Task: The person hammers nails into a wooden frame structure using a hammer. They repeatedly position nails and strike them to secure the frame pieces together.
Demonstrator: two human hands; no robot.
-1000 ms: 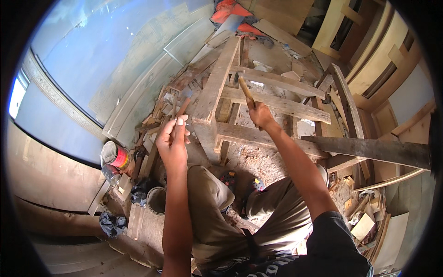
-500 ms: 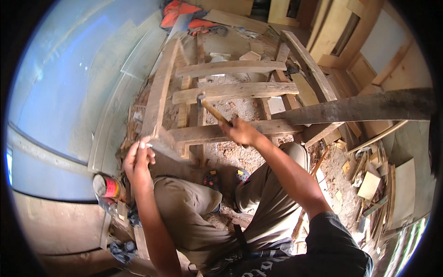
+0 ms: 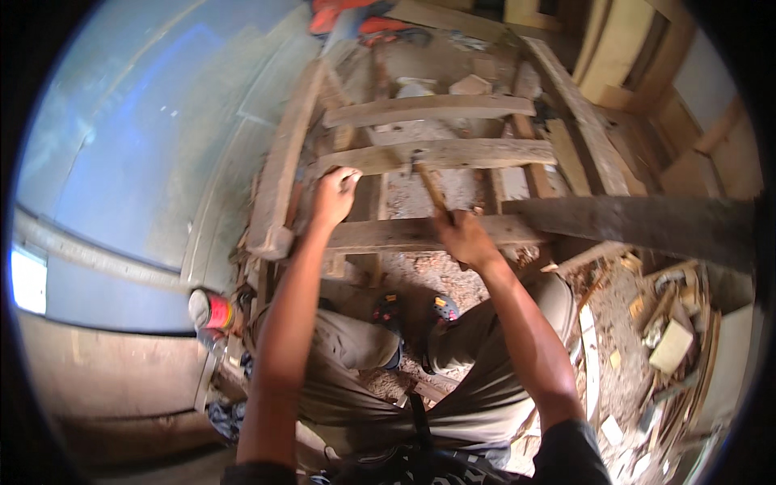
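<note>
A hammer [image 3: 427,184] is held in the right hand [image 3: 463,239], which is closed round the lower end of the wooden handle, while the metal head rests at or just above the second slat [image 3: 453,153] of a rough wooden frame [image 3: 279,194] in the upper middle of the frame. The left hand [image 3: 333,194] is pressed against the left end of that same slat, fingers curled narrowly; whether a nail is pinched there cannot be told. For the blow to land well, it is judged that the handle should be gripped low, the head brought down square onto the slat, and the steadying fingers kept well clear of the striking spot. Three cross slats can be counted between two long side rails, with the nearest slat [image 3: 420,233] lying just under the right hand. Two sandalled feet [image 3: 414,314] are seen at the centre, on the sawdust-strewn floor [image 3: 420,275]. One red and white can [image 3: 210,310] lies at the lower left, and a heap of wood offcuts [image 3: 671,339] is scattered at the right edge, too many to be counted.
</note>
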